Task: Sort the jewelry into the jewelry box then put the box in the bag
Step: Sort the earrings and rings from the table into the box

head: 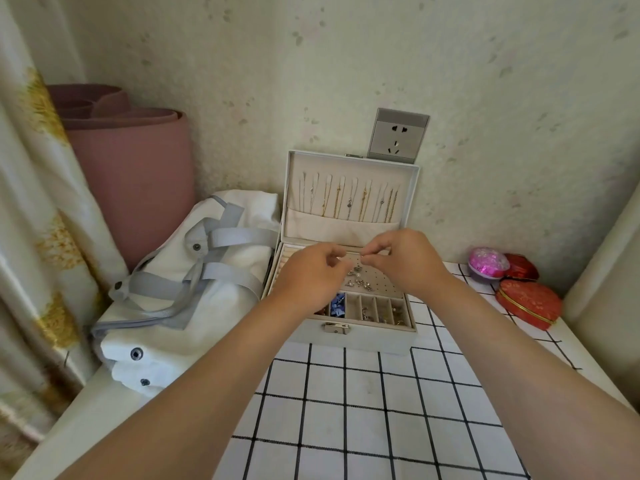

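Note:
A pale grey jewelry box [367, 336] stands open on the table, its lid [349, 195] upright with several necklaces hung inside. Its tray holds earrings [362, 280] on a perforated panel and small pieces in front compartments [377, 310]. Both hands hover over the tray. My right hand [403, 261] pinches a tiny piece of jewelry between thumb and fingers. My left hand [311, 277] has its fingers curled toward the same piece; whether it holds it is unclear. A white bag [173, 289] with grey straps lies left of the box.
A rolled pink mat [138, 174] stands behind the bag beside a curtain [38, 220]. Two red cases [528, 303] and a pink-lidded container [488, 265] sit at the right. A wall socket [398, 136] is behind the box. A checked cloth [363, 410] covers the table.

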`<control>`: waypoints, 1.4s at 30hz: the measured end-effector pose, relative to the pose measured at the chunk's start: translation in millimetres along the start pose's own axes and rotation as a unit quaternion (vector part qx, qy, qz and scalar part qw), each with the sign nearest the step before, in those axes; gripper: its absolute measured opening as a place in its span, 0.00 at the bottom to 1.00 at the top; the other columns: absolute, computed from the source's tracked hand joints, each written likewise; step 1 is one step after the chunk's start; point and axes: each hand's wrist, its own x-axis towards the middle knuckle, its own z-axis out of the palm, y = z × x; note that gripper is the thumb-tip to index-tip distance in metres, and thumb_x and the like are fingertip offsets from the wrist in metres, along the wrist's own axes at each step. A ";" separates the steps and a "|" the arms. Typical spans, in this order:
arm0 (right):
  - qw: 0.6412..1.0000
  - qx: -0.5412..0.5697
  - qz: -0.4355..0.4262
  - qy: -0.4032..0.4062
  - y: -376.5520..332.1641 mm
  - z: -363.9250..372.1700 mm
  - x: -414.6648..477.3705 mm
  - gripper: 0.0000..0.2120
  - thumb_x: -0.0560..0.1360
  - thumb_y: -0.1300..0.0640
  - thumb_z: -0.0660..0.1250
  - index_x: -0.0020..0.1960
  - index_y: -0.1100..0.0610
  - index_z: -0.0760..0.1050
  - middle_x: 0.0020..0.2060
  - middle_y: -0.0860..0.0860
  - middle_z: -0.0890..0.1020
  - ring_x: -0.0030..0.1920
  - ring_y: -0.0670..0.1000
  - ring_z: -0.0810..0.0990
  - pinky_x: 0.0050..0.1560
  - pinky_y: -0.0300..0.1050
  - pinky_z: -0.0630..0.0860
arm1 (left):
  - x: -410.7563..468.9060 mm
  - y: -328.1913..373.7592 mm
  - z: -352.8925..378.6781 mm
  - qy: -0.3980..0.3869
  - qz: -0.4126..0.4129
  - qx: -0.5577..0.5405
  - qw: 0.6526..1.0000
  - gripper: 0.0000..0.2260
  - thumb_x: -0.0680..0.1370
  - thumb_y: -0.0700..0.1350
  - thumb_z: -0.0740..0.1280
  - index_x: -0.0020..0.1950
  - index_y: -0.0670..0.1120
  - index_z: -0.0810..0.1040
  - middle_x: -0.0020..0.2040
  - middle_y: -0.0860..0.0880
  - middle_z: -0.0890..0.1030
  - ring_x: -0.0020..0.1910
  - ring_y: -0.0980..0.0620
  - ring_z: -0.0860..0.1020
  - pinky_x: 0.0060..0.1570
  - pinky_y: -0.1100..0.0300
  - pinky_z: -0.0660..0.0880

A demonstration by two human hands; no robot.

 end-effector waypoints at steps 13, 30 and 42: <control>0.990 -0.132 0.022 0.053 17.1 17.9 -15.2 0.05 0.75 0.49 0.71 0.44 0.48 0.84 0.40 0.43 0.84 0.40 0.45 0.78 0.40 0.41 0.73 | 14.2 -18.0 28.0 -0.036 0.193 0.294 0.935 0.16 0.80 0.51 0.59 0.66 0.51 0.76 0.65 0.55 0.76 0.66 0.52 0.65 0.66 0.52 0.60; 0.999 -0.012 0.022 -0.033 23.8 7.5 -8.7 0.04 0.73 0.53 0.73 0.48 0.49 0.84 0.45 0.42 0.82 0.49 0.44 0.80 0.53 0.43 0.78 | 20.6 -17.0 31.3 -0.057 0.182 0.277 0.942 0.18 0.80 0.57 0.59 0.67 0.52 0.75 0.65 0.55 0.75 0.66 0.52 0.65 0.67 0.49 0.64; 0.999 -0.041 -0.002 -0.029 27.6 -4.2 -16.1 0.09 0.74 0.52 0.73 0.54 0.48 0.83 0.50 0.45 0.79 0.51 0.45 0.77 0.53 0.42 0.74 | 12.4 -6.2 29.5 -0.033 0.184 0.279 0.942 0.23 0.80 0.57 0.61 0.74 0.52 0.69 0.70 0.53 0.72 0.69 0.50 0.65 0.68 0.51 0.60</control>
